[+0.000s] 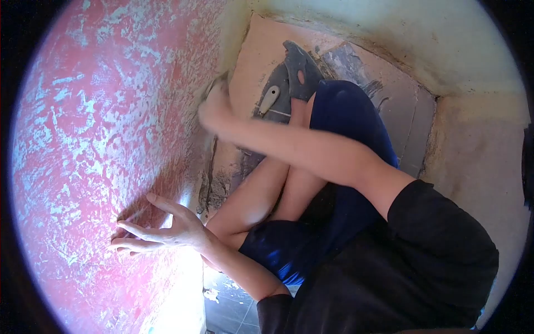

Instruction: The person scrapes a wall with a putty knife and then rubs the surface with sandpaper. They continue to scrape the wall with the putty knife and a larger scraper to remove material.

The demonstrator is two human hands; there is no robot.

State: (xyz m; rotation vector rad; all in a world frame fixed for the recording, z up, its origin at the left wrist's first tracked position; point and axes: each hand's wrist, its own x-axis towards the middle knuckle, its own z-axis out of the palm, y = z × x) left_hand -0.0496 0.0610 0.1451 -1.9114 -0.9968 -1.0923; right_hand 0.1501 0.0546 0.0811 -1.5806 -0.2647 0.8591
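Wall (94, 139) streaked pink and white; left hand (181, 227) close by, grip unclenched, fingers splayed. Right hand (216, 111) blurred, grip closed round flat greyish object (210, 87).

along the pink wall (100, 145), a hand could pass between the left hand (172, 228), fingers spread at its surface, and the blurred right hand (216, 111). out from this wall, the right forearm (289, 143) and bent legs (250, 200) block the way; past the blue-clad knee (350, 103), farther from the wall, a strip of dark floor (414, 128) lies open.
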